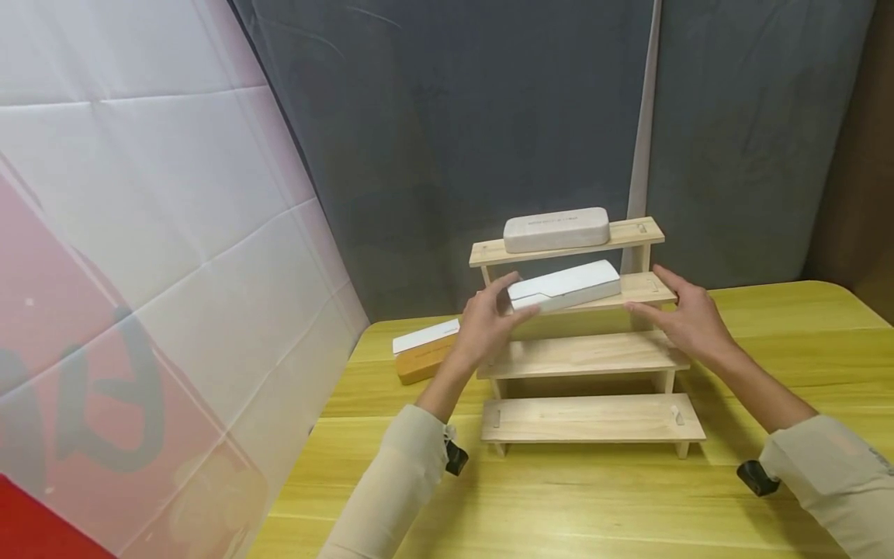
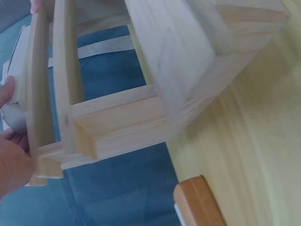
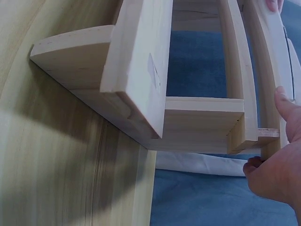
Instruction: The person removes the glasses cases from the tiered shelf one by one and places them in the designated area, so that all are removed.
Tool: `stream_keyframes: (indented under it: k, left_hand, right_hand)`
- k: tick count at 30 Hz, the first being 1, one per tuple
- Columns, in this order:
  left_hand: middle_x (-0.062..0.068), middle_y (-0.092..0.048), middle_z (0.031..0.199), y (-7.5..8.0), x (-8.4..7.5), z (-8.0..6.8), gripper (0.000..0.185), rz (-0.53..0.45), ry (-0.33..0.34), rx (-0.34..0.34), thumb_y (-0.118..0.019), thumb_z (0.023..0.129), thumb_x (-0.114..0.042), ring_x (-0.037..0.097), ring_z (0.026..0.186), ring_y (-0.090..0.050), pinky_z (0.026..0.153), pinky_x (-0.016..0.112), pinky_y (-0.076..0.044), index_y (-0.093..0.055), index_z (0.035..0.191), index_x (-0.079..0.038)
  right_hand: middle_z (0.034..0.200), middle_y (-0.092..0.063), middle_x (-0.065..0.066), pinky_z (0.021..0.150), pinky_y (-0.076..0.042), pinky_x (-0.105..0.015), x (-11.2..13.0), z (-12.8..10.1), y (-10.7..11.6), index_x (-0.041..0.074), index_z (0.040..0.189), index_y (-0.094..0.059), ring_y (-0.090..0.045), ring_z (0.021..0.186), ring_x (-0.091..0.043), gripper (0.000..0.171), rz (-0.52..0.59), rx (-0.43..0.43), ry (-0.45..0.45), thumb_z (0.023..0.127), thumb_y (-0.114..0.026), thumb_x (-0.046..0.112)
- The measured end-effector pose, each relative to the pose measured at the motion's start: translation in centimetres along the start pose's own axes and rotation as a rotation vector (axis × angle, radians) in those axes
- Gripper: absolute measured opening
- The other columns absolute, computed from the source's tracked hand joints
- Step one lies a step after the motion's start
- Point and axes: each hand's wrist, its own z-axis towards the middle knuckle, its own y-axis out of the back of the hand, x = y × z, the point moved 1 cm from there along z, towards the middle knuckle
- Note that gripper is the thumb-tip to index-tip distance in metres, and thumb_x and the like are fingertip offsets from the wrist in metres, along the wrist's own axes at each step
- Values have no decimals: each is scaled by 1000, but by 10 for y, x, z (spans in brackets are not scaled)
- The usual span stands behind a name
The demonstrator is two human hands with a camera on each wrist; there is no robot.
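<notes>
A white glasses case [image 1: 569, 287] with a flap line along its front sits slightly slanted on the second tier from the top of a stepped wooden rack [image 1: 587, 353]. My left hand [image 1: 487, 320] holds the left end of this case between thumb and fingers. In the left wrist view, that hand [image 2: 16, 162] is partly cut off by the frame edge. At the other end of the same tier my right hand [image 1: 687, 317] grips the shelf board, apart from the case. The right wrist view shows its thumb on top and curled fingers [image 3: 255, 162] at the board's end.
A pale grey case [image 1: 556, 230] with small print lies on the top tier. Left of the rack, an orange case [image 1: 424, 359] and a white case [image 1: 426, 336] lie on the yellow wooden table [image 1: 559, 505]. Dark curtain [image 1: 454, 140] hangs behind; a white fabric wall [image 1: 209, 194] stands left.
</notes>
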Motion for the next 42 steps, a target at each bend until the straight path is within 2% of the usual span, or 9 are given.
stream_keyframes:
  k: [8,15,18,26,31,34,42]
  left_hand:
    - [4,-60,90,-3,2,-4,69,-16,-51,-52,-86,92,-36,20,84,-53,74,29,-45,-60,150,-9]
    - [2,-67,96,-1,6,-8,68,-24,-56,-56,-87,90,-37,17,92,-62,87,32,-55,-63,148,-12]
    - [3,-72,103,0,8,-12,67,-29,-65,-57,-88,90,-35,16,97,-65,91,35,-58,-63,148,-13]
    - [6,-76,122,8,11,-23,64,-26,-114,-84,-91,87,-30,19,106,-71,99,42,-56,-67,144,-10]
    - [2,-70,140,14,15,-31,63,-35,-124,-75,-90,88,-30,20,127,-65,111,44,-50,-67,143,-11]
    - [1,-68,142,17,18,-36,62,-58,-128,-62,-90,89,-29,20,134,-61,115,43,-47,-66,144,-12]
    - [4,-67,144,26,26,-49,61,-121,-184,-56,-89,89,-21,23,135,-61,116,43,-46,-66,143,-6]
  right_hand:
    - [168,-23,-34,116,-27,-76,0,2,-2,-3,167,-18,-22,152,-58,99,-1,1,1,100,-75,43]
    - [168,-23,-34,115,-28,-76,-2,3,-3,-2,167,-18,-23,151,-59,99,-3,7,2,100,-75,44]
    - [168,-23,-34,115,-27,-76,-2,3,-4,-2,167,-18,-22,151,-59,99,-2,10,0,101,-75,44]
    - [166,-26,-35,114,-29,-76,-1,3,-4,-2,167,-18,-24,151,-59,99,-12,3,9,100,-75,43]
    - [165,-26,-36,113,-30,-77,-1,3,-3,-2,167,-18,-25,150,-60,100,-11,3,5,100,-75,44]
    - [166,-26,-36,113,-30,-77,0,3,-3,-3,167,-18,-25,150,-60,99,-13,5,4,100,-75,44]
    - [166,-26,-36,113,-32,-76,-1,4,-3,-3,167,-18,-26,150,-60,99,-20,3,10,100,-75,44]
